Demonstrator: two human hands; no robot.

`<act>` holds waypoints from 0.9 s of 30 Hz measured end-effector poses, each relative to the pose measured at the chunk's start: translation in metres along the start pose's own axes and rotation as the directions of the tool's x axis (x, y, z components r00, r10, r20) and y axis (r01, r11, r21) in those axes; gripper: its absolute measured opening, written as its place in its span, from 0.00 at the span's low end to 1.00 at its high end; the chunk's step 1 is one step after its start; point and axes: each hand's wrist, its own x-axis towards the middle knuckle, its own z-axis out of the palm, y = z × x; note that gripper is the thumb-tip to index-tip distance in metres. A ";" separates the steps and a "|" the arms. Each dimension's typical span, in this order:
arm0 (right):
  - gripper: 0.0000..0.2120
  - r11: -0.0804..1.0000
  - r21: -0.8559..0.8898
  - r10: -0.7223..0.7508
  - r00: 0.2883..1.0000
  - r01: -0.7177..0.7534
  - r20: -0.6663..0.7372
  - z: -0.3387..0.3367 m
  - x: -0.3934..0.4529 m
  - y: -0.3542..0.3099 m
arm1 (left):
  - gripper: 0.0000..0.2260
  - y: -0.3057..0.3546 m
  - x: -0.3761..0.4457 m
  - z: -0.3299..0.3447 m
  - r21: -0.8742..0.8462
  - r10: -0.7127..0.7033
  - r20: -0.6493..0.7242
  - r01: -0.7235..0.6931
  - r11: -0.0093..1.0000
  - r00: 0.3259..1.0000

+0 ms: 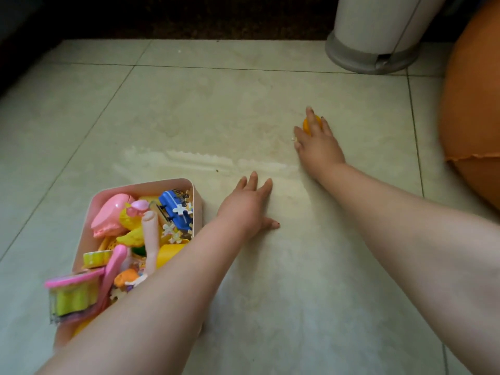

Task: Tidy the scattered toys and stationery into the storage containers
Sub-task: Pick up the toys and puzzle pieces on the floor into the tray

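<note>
A pink storage box (146, 185) sits on the tiled floor at lower left. It is packed with toys: a pink shell-shaped toy (112, 215), a blue toy vehicle (174, 208), several puzzle pieces and yellow plastic bits. My left hand (247, 204) lies flat on the floor just right of the box, fingers spread, holding nothing. Farther out to the right, my right hand (318, 143) reaches over a small orange-yellow toy (307, 125) on the floor, and its fingers close around it. Most of that toy is hidden under the fingers.
A white cylindrical bin with a grey base (370, 54) stands at the back right. A large orange rounded object (472, 112) fills the right edge. A dark strip (162, 17) borders the far side of the tiles.
</note>
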 end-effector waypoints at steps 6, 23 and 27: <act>0.22 0.995 0.005 -0.098 0.995 0.098 0.012 0.005 -0.079 -0.020 | 0.42 -0.002 -0.011 -0.002 -0.118 0.019 -0.062 -0.026 0.993 0.998; 0.19 0.779 0.537 0.401 0.916 -0.325 -0.028 0.011 -0.287 -0.114 | 0.23 0.007 -0.113 0.062 -0.283 0.097 -0.177 -0.145 0.948 0.979; 0.19 0.710 0.547 0.532 0.847 -0.443 -0.005 0.000 -0.296 -0.106 | 0.10 0.012 -0.114 0.057 -0.284 0.078 -0.123 -0.111 0.953 0.989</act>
